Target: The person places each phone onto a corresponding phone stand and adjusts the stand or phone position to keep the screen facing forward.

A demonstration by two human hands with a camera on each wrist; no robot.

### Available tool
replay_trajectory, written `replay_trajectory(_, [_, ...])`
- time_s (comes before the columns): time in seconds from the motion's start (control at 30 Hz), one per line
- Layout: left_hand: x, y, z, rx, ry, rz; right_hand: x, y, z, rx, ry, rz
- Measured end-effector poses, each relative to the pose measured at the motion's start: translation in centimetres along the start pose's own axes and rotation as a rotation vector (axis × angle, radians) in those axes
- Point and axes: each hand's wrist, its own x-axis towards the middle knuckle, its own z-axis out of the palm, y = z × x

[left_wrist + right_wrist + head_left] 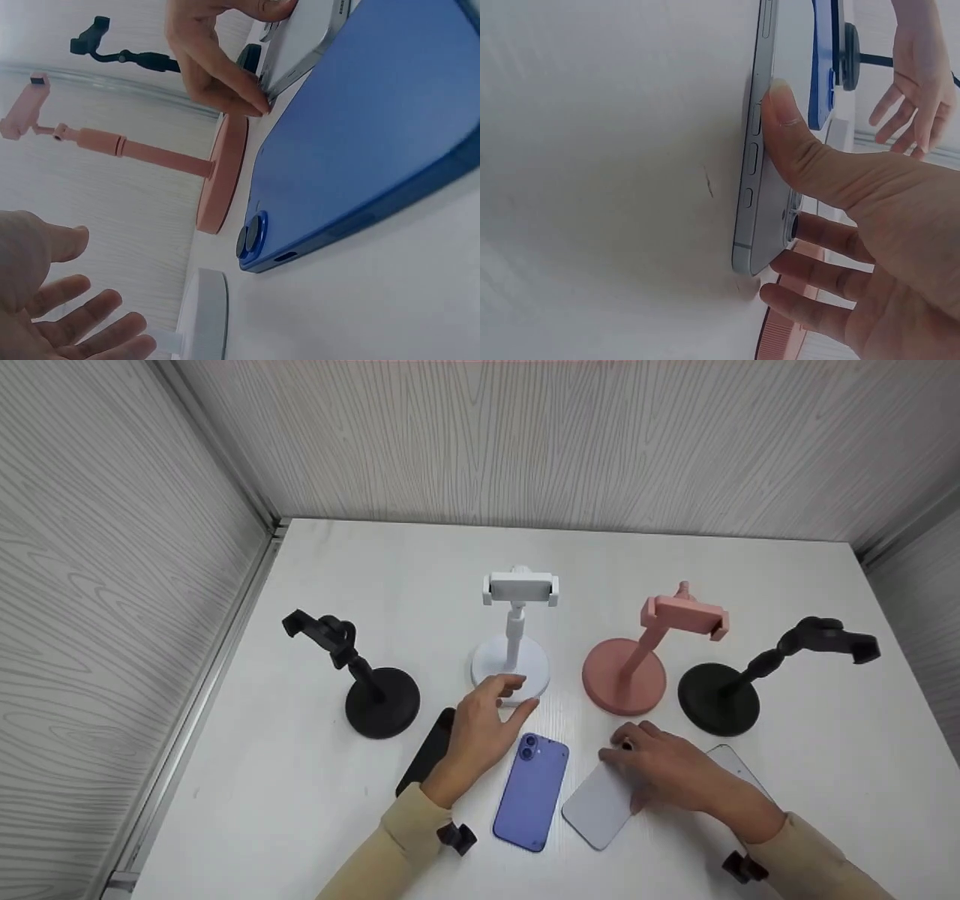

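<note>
My right hand (671, 769) grips a silver-white smartphone (598, 808) lying back up on the table. In the right wrist view its thumb (784, 112) presses the side with the buttons, while the fingers curl round the camera end. My left hand (480, 731) hovers with fingers and thumb apart, holding nothing, just in front of the white phone stand (515, 626). A blue-purple smartphone (531, 795) with two camera lenses lies back up between the hands. Partly hidden under the left hand and wrist is a black phone (427, 754).
Another whitish phone (739, 769) shows partly behind the right wrist. A pink phone stand (624, 675) and a black stand (718, 699) are at the right, another black stand (382, 703) at the left. Wood-grain panels (525, 442) border the white table (300, 780).
</note>
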Motion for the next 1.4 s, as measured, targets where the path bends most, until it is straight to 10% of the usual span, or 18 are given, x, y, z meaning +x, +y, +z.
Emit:
replay_trajectory(0.7, [-4.5, 0.8, 3.1, -0.028, -0.292, 0.040, -0.2, 0.4, 0.4, 0.025, 0.041, 0.015])
replay_trajectory(1.4, [-4.8, 2.8, 6.6, 0.005, -0.520, -0.013, -1.0, 0.1, 0.9, -0.053, 0.130, 0.038])
